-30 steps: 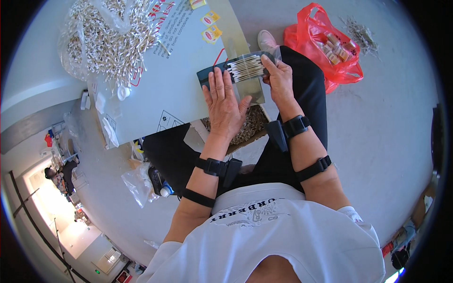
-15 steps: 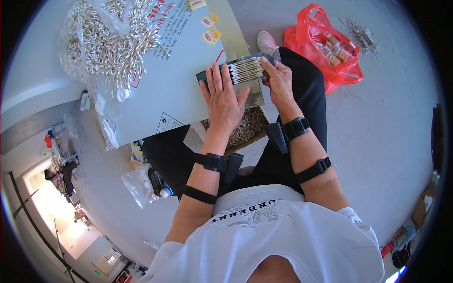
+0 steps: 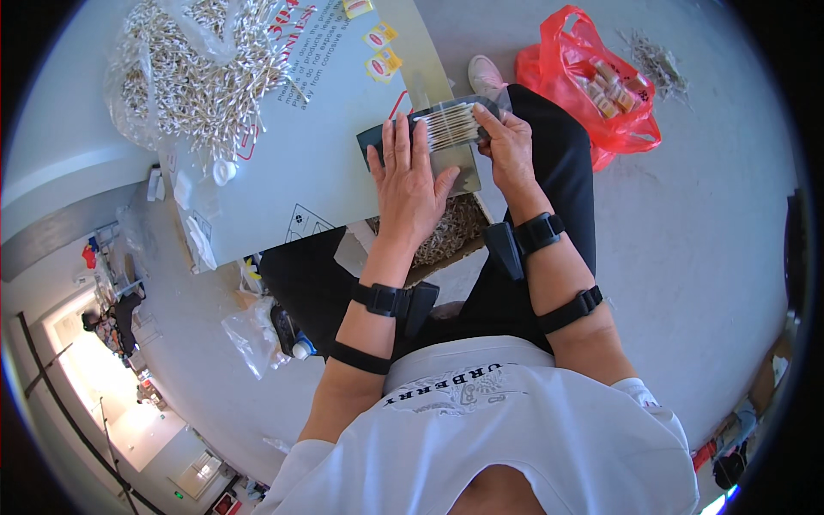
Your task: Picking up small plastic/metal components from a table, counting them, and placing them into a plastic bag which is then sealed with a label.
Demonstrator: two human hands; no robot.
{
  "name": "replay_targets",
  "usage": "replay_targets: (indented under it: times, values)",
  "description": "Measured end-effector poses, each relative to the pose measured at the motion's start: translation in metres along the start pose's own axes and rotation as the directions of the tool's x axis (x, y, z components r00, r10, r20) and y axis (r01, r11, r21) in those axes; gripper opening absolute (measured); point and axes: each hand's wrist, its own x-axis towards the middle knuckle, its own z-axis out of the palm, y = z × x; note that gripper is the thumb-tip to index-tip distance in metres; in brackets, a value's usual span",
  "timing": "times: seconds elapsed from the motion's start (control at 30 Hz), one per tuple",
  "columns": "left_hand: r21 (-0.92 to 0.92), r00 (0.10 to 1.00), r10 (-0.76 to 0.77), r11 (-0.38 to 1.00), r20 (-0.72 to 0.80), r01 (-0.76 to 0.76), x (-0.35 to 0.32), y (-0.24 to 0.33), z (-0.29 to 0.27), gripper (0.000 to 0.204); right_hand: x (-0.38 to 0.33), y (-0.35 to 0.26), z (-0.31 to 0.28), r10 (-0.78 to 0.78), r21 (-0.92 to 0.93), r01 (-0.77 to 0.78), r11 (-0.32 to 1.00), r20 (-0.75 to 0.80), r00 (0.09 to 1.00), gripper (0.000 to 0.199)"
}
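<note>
A flat row of cotton swabs (image 3: pixel 448 127), seemingly in clear film, lies over a dark flat strip (image 3: pixel 369 140) at the table's near right corner. My right hand (image 3: pixel 510 148) pinches its right end, thumb on top and the other fingers partly hidden beneath. Flat on the strip rests my left hand (image 3: pixel 407 184), fingers stretched out and thumb apart, the fingertips beside the swabs' left ends. A metal plate (image 3: pixel 463 172) shows under the swabs at the table edge.
A large heap of loose cotton swabs (image 3: pixel 193 86) in clear plastic covers the table's far left. Yellow labels (image 3: pixel 383 64) lie farther back. Below the edge stands a carton of swabs (image 3: pixel 451 232). A red plastic bag (image 3: pixel 549 73) with small packs sits on the floor to the right.
My left hand has shifted slightly, its fingers now a little nearer together. The clear film that showed past my right fingertips is less visible. My right hand has hardly moved.
</note>
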Motion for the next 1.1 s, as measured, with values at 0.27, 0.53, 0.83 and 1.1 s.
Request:
replay_targets:
  times: [0.27,0.53,0.83,1.1]
  values:
    - [-0.026,0.988,0.043,0.999,-0.146,-0.047,-0.013,0.004,-0.004,0.053,-0.002,-0.003,0.0,0.014,0.009,-0.014,1.0,0.023,1.0,0.013]
    - [-0.063,0.982,0.033,0.997,-0.184,-0.045,-0.008,0.002,-0.001,0.048,-0.002,-0.003,-0.001,0.015,-0.006,-0.015,1.0,0.031,0.999,0.008]
    - [-0.079,0.981,0.034,0.996,-0.193,-0.05,-0.005,0.002,-0.001,0.047,-0.002,-0.003,-0.001,0.016,-0.002,-0.016,1.0,0.022,1.0,0.009]
    - [-0.081,0.981,0.044,0.995,-0.191,-0.061,-0.003,0.001,-0.001,0.045,-0.003,-0.005,0.0,0.021,0.011,-0.021,1.0,0.031,0.999,0.009]
